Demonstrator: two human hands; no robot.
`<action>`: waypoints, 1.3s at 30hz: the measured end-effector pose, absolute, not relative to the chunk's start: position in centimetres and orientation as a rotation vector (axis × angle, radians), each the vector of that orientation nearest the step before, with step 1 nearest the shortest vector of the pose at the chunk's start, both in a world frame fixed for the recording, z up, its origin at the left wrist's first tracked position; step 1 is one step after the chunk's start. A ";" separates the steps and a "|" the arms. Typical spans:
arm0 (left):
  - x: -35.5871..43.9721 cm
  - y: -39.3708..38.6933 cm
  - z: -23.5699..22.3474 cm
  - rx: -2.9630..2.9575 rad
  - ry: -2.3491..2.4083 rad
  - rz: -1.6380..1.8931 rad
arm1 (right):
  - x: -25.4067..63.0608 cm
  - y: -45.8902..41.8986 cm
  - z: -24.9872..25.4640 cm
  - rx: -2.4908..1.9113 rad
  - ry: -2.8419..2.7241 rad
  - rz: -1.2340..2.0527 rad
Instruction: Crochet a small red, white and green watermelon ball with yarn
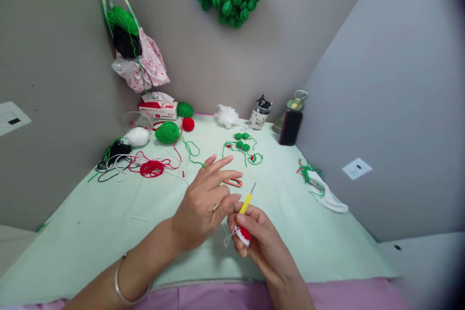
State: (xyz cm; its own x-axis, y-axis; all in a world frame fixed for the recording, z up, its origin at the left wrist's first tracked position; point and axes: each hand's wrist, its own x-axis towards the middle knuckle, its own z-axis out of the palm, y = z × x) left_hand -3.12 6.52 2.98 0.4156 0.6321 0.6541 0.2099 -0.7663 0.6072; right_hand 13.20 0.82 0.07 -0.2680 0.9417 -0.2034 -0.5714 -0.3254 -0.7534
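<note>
**Together in the right hand (259, 237): a yellow hook (247, 203) and a red-and-white piece (242, 236)**

The right hand is closed on both things, low over the pale green cloth (298, 218) near its front edge. The yellow hook stands tilted between thumb and fingers, its metal tip pointing up and away from the person. Just below the handle, the small red-and-white piece shows its red middle and white border, with a loose white thread (227, 240) hanging beside it.

The left hand (203, 203) has its fingers spread apart, reaching across toward the right hand. Green yarn (204, 166) lies around one of its fingers, and its thumb tip is just beside the right hand; whether the thumb presses on anything, I cannot tell. A silver bangle (116, 283) circles the left wrist.

An orange tool (234, 182) lies partly hidden behind the left fingertips. Farther back are small green balls (242, 146) with trailing strands, and a tuft of white stuffing (227, 116) near the wall. To the left sit a green yarn ball (167, 132), a smaller red ball (188, 124) and a loose red tangle (151, 168). At the far right, a phone (290, 128) leans upright.
</note>
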 end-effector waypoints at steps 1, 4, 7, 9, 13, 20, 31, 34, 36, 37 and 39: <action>-3.3 6.5 2.7 2.327 0.732 1.338 | 13.1 0.8 0.1 -0.791 -0.683 1.784; -3.5 6.6 2.2 2.437 0.774 1.319 | 12.9 0.8 0.2 -0.793 -0.692 1.746; -3.3 6.2 2.2 2.257 0.828 1.311 | 12.7 0.8 0.4 -0.783 -0.714 1.760; -2.9 5.8 2.4 1.925 0.833 1.285 | 12.6 0.8 0.4 -0.769 -0.731 1.785; -2.6 5.3 2.7 1.195 0.767 1.149 | 12.6 0.8 0.3 -0.760 -0.742 1.767; -3.0 5.7 2.3 0.983 0.952 1.191 | 13.5 0.5 1.0 -0.776 -0.756 1.391; -1.5 3.6 1.9 0.905 0.719 0.993 | 12.6 -0.6 -0.9 -1.027 -1.485 0.191; -1.9 3.2 2.0 0.873 0.679 0.961 | 13.3 -1.1 -1.7 -1.090 -1.655 -0.186; -2.1 3.0 2.1 0.856 0.630 0.913 | 13.7 -1.4 -2.0 -1.111 -1.686 -0.329; -2.2 3.0 2.1 0.847 0.606 0.890 | 13.8 -1.5 -2.0 -1.112 -1.691 -0.359; -2.3 3.0 2.0 0.816 0.580 0.850 | 13.6 -1.6 -1.8 -1.087 -1.676 -0.342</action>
